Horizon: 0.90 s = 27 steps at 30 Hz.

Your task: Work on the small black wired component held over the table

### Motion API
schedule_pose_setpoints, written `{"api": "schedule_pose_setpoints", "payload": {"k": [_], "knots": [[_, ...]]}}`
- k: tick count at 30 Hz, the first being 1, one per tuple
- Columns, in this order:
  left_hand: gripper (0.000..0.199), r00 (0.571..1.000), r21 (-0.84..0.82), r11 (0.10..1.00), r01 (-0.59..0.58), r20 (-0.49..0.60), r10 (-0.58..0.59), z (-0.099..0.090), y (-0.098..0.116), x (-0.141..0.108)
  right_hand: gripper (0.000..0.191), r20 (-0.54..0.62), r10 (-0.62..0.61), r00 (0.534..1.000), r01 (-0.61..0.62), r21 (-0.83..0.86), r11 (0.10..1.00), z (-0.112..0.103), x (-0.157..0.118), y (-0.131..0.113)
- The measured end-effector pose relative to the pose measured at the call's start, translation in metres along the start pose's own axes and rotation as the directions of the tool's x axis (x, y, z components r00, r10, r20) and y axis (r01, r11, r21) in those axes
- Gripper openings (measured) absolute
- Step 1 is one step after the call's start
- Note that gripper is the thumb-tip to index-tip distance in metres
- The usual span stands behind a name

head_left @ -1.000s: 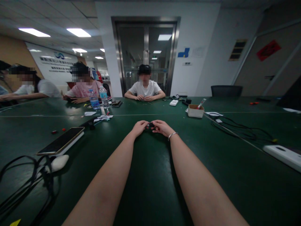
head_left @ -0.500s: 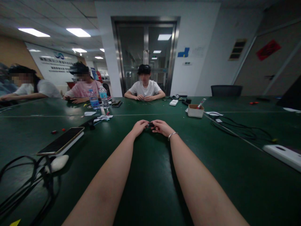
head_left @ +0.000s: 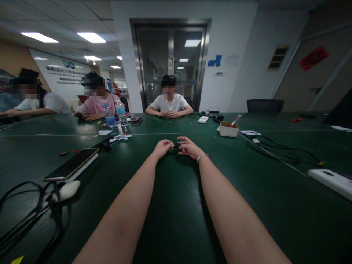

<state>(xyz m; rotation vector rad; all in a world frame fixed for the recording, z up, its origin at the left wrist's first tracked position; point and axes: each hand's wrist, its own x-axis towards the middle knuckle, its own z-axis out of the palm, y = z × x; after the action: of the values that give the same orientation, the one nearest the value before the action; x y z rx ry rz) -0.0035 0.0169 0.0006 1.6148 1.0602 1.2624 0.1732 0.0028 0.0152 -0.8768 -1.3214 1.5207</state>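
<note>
A small dark object (head_left: 176, 145) lies between my two hands, above the middle of the green table (head_left: 173, 205). My left hand (head_left: 164, 148) pinches its left end, where a small light-coloured bit shows at the fingertips. From the right, my right hand (head_left: 189, 147) meets the object, its index finger lifted away and its lower fingers curled beside the dark part. A silver bracelet (head_left: 202, 157) circles my right wrist. What exactly the object is, I cannot make out.
A phone (head_left: 72, 165), a white mouse (head_left: 67, 191) and black cables (head_left: 53, 209) lie at left. Two bottles (head_left: 121, 114) and papers (head_left: 121, 138) stand or lie further back. A small box (head_left: 228, 129) is at right. Several people sit across the table.
My right index finger has lifted off the dark object and spread upward. My left hand keeps nearly the same place and pinch.
</note>
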Motion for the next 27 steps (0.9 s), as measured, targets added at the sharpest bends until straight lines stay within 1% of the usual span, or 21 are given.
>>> {"api": "schedule_pose_setpoints", "payload": {"k": [4, 5, 8, 9, 10, 12, 13, 15, 16, 17, 18, 19, 20, 22, 23, 25, 27], "knots": [[0.015, 1.0, -0.033, 0.999, 0.007, -0.006, -0.007, 0.0013, 0.0022, -0.001, 0.014, -0.051, 0.054, 0.997, -0.057, -0.064, 0.996, 0.0021, 0.0022, 0.0002], [0.015, 1.0, -0.036, 0.999, 0.009, -0.01, -0.009, 0.0014, 0.0024, -0.0011, 0.013, -0.045, 0.05, 0.998, -0.053, -0.074, 0.996, 0.0024, 0.0021, 0.0002], [0.015, 1.0, -0.035, 0.999, 0.007, -0.014, -0.008, 0.0012, 0.0024, -0.0012, 0.037, -0.034, -0.013, 0.999, 0.012, -0.033, 0.999, 0.0027, 0.0013, -0.0003], [0.015, 1.0, -0.034, 0.999, 0.004, -0.013, -0.004, 0.0011, 0.0022, -0.0011, 0.041, -0.045, -0.021, 0.999, 0.02, -0.021, 1.0, 0.0027, 0.0013, -0.0004], [0.016, 1.0, -0.032, 0.999, 0.0, -0.012, -0.001, 0.001, 0.002, -0.0011, 0.04, -0.059, -0.013, 0.998, 0.012, -0.021, 1.0, 0.0028, 0.0015, -0.0005], [0.016, 1.0, -0.028, 1.0, -0.008, -0.008, 0.008, 0.0008, 0.0017, -0.0011, 0.024, -0.075, 0.034, 0.997, -0.038, -0.052, 0.998, 0.0029, 0.0024, -0.0003], [0.016, 1.0, -0.026, 1.0, -0.011, -0.008, 0.011, 0.0006, 0.0016, -0.0011, 0.017, -0.073, 0.055, 0.996, -0.06, -0.07, 0.996, 0.0028, 0.0027, -0.0001], [0.016, 1.0, -0.023, 1.0, -0.012, -0.014, 0.012, 0.0004, 0.0012, -0.0009, 0.011, -0.046, 0.056, 0.997, -0.059, -0.08, 0.995, 0.0023, 0.0026, 0.0001], [0.016, 1.0, -0.023, 1.0, -0.01, -0.021, 0.01, 0.0003, 0.001, -0.0008, 0.017, -0.032, 0.031, 0.999, -0.033, -0.062, 0.998, 0.002, 0.0021, 0.0], [0.016, 1.0, -0.024, 1.0, -0.007, -0.026, 0.007, 0.0002, 0.0007, -0.0006, 0.027, -0.028, -0.005, 1.0, 0.004, -0.035, 0.999, 0.0018, 0.0014, -0.0001], [0.016, 1.0, -0.026, 1.0, -0.005, -0.028, 0.004, 0.0002, 0.0003, -0.0004, 0.032, -0.04, -0.024, 0.999, 0.023, -0.013, 1.0, 0.0016, 0.0009, -0.0003], [0.016, 1.0, -0.029, 1.0, -0.005, -0.027, 0.004, 0.0002, -0.0001, -0.0002, 0.032, -0.043, -0.017, 0.999, 0.017, -0.008, 1.0, 0.0016, 0.0006, -0.0004], [0.016, 1.0, -0.032, 0.999, -0.007, -0.023, 0.007, 0.0003, -0.0006, 0.0, 0.027, -0.045, 0.003, 0.999, -0.004, -0.02, 1.0, 0.0018, 0.0006, -0.0005], [0.017, 1.0, -0.037, 0.999, -0.02, -0.012, 0.02, 0.0003, -0.0011, 0.0, 0.01, -0.059, 0.048, 0.997, -0.052, -0.061, 0.997, 0.0023, 0.0016, -0.0001], [0.017, 1.0, -0.036, 0.999, -0.026, -0.011, 0.025, 0.0004, -0.001, -0.0002, 0.008, -0.066, 0.058, 0.996, -0.064, -0.083, 0.995, 0.0025, 0.0022, 0.0002], [0.017, 0.999, -0.027, 0.999, -0.027, -0.023, 0.027, 0.0005, -0.0003, -0.0007, 0.008, -0.057, 0.047, 0.997, -0.052, -0.091, 0.994, 0.0027, 0.003, 0.0006], [0.017, 0.999, -0.018, 1.0, -0.017, -0.035, 0.016, 0.0008, 0.001, -0.0014, 0.022, -0.044, 0.008, 0.999, -0.011, -0.059, 0.998, 0.0029, 0.0025, 0.0005]]}}
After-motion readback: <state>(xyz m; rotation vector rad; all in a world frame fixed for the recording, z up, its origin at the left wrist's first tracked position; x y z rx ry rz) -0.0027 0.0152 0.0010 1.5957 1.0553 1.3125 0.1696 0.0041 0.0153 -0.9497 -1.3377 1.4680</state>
